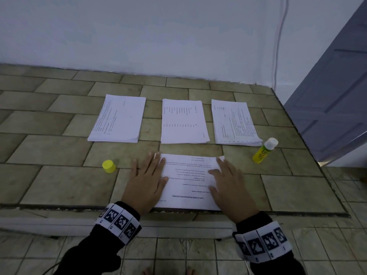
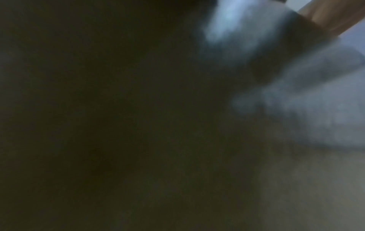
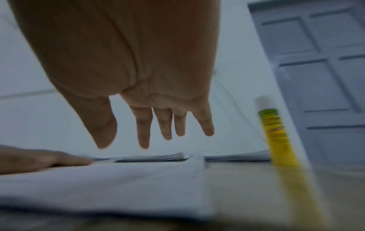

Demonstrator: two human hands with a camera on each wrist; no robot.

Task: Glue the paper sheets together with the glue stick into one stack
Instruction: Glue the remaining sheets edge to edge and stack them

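Note:
A printed sheet (image 1: 188, 183) lies at the front edge of the tiled ledge. My left hand (image 1: 148, 179) presses flat on its left edge, fingers straight and spread. On the sheet's right side is my right hand (image 1: 228, 181), also flat with straight fingers. In the right wrist view the right hand (image 3: 154, 125) has straight fingers over the sheet (image 3: 118, 187), and the left hand (image 3: 39, 157) lies flat on it. The yellow glue stick (image 1: 264, 150) (image 3: 276, 132) stands upright and uncapped to the right. Its yellow cap (image 1: 108, 166) sits to the left. The left wrist view is dark and blurred.
Three paper stacks lie in a row behind the sheet: left (image 1: 119, 119), middle (image 1: 183, 122), right (image 1: 234, 123). A white wall (image 1: 178, 36) backs the ledge. A grey door (image 1: 333, 96) stands at the right. The ledge's front edge (image 1: 79, 207) drops to a tiled floor.

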